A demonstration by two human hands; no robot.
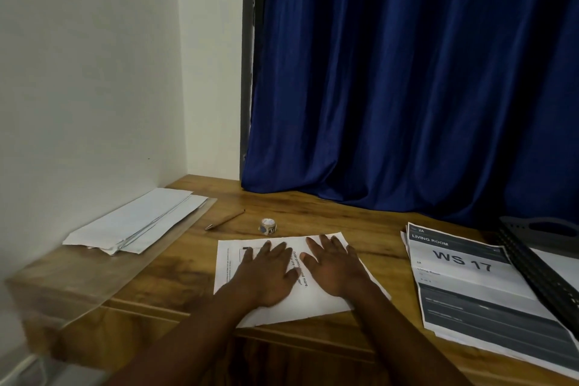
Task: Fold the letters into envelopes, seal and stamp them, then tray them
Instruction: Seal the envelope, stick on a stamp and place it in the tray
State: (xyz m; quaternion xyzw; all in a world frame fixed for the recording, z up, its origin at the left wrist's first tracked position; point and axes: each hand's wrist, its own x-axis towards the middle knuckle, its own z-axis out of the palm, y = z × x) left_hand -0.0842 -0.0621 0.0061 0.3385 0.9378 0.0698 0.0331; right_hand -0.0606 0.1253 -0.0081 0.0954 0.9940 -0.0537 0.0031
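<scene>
Both hands lie flat, fingers straight, pressing the letter (316, 298) onto the desk (175, 263): left hand (266, 273) beside right hand (335, 266). Envelopes (138, 222) lie far left of them, sticker roll (268, 226) just beyond.

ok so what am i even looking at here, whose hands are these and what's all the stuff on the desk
There is no machine here. One camera worn on a person's head looks forward and down, so you see that person's own arms. The left hand and the right hand both lie flat, fingers straight, on a printed letter on the wooden desk; neither grips anything. Beyond the letter stands a small roll of stickers, probably the stamps, with a pen beside it. To the left lies a stack of white envelopes. To the right is a pile of printed sheets, and at the edge a dark tray. A blue curtain hangs behind.
</scene>
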